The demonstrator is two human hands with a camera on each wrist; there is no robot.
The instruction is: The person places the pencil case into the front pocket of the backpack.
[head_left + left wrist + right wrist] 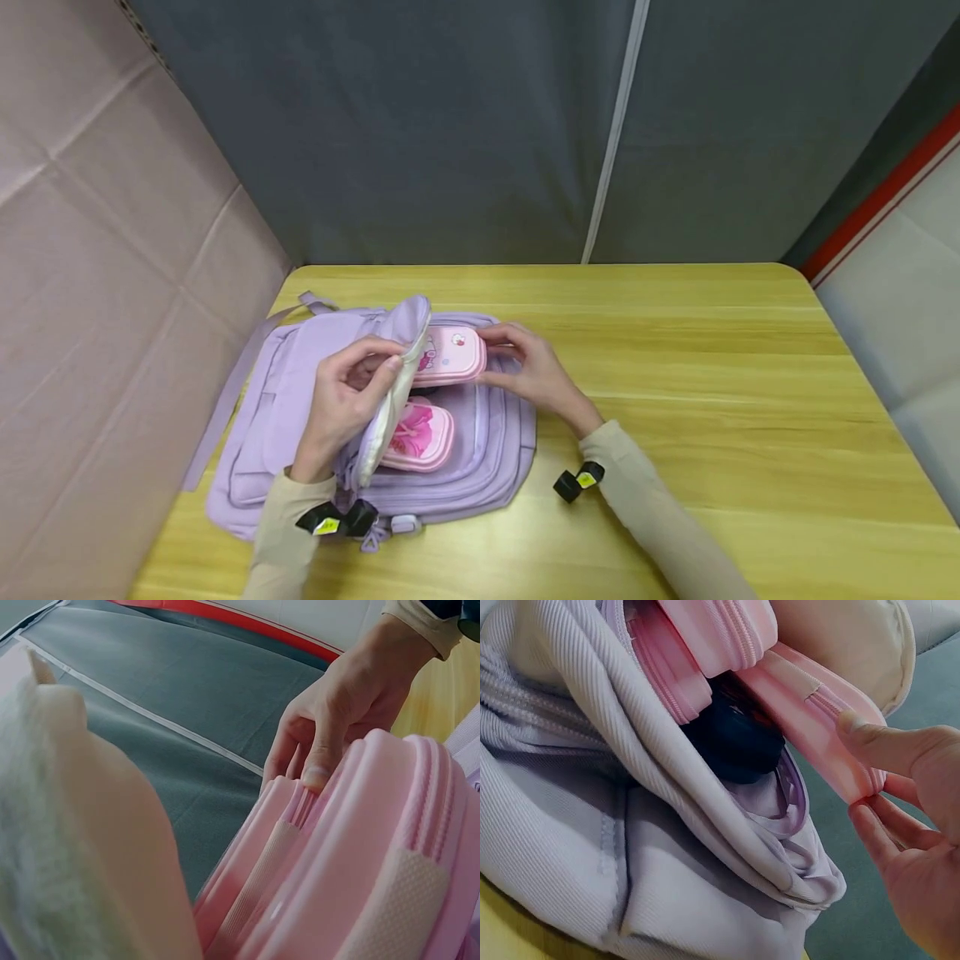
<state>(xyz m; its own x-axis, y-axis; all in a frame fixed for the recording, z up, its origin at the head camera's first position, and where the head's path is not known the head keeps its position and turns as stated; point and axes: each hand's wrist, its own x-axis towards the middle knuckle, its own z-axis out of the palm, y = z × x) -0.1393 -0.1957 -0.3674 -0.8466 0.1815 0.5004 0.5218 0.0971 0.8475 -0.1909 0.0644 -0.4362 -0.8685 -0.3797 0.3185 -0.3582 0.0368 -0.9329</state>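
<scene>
Yellow wooden table under grey curtain, cardboard wall at left. Lying flat near left table edge: lilac backpack, mouth gaping. Sticking halfway out of that mouth: upper pink case, second pink case just below it. Pinching upper pink case's outer end between thumb and fingertips: right hand. Gripping and lifting cream-lined flap: left hand. Lying bare to the right: wide stretch of tabletop.
</scene>
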